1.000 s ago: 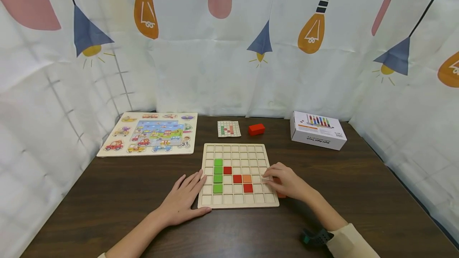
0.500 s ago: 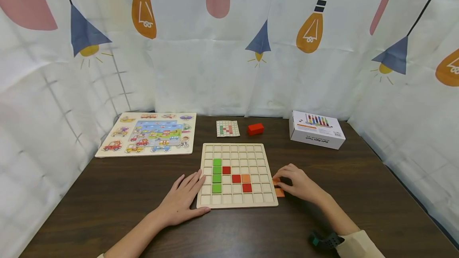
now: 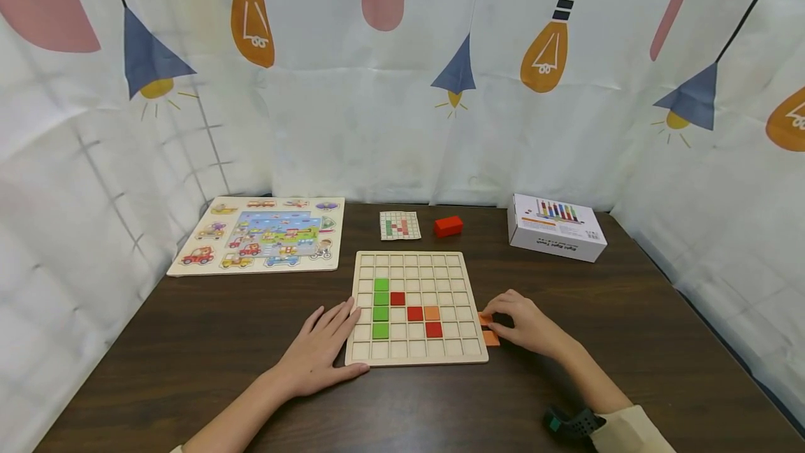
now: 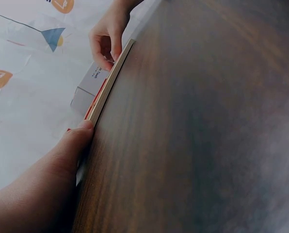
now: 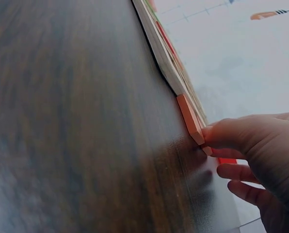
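A wooden grid board (image 3: 416, 349) lies flat in front of me in the head view. Several green tiles (image 3: 381, 313) form a column in its cells; three red tiles (image 3: 415, 314) and one orange tile (image 3: 431, 313) sit to their right. My left hand (image 3: 323, 355) rests on the board's left edge with its fingers straight. Beside the right edge, my right hand (image 3: 527, 324) pinches an orange tile (image 3: 483, 318) between thumb and index finger, its other fingers loosely bent. Another orange tile (image 3: 491, 338) lies nearer me, against the board; the right wrist view shows its side (image 5: 190, 119).
Behind the board lie a small pattern card (image 3: 400, 226) and a red block (image 3: 448, 226). A vehicle picture puzzle (image 3: 189, 264) is at the back left. At the back right stands a white box (image 3: 556, 228). A printed curtain (image 3: 371, 145) surrounds the dark table (image 3: 207, 341).
My right hand has moved off the board's right edge, slightly rightward, to the orange tile beside it, and has stayed there over the last half second. The left hand has kept its place.
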The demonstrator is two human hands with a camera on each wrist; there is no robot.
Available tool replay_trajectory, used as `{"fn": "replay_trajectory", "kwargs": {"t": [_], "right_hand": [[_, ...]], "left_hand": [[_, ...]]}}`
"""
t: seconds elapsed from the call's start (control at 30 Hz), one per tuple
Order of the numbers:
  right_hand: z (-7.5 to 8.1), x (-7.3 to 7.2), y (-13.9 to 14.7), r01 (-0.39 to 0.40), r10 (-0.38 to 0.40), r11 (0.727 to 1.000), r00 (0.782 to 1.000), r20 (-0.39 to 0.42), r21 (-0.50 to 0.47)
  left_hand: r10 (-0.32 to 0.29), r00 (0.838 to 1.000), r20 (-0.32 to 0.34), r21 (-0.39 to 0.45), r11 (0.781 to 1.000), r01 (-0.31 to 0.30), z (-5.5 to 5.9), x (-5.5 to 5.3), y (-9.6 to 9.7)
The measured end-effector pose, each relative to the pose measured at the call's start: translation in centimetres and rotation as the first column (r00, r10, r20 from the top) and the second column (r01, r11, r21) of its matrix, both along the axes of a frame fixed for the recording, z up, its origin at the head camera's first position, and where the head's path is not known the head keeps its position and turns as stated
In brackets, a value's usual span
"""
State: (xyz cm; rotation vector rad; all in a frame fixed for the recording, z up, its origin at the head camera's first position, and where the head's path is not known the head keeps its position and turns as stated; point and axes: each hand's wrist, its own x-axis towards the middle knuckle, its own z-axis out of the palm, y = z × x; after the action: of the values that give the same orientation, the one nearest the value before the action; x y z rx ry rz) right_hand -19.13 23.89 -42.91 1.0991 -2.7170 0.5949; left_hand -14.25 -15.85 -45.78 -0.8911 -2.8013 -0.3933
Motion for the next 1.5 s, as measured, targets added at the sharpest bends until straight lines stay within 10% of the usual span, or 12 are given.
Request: {"fn": "replay_trajectory", "kwargs": {"t": [1.5], "right_hand": [[0.9,-2.0,-2.9,-0.071,0.066,0.996,0.991,-0.119,-0.045]], "left_hand": [[-0.002,1.000,0.008,-0.006,1.000,0.002,0.3,0.2,0.0]]}}
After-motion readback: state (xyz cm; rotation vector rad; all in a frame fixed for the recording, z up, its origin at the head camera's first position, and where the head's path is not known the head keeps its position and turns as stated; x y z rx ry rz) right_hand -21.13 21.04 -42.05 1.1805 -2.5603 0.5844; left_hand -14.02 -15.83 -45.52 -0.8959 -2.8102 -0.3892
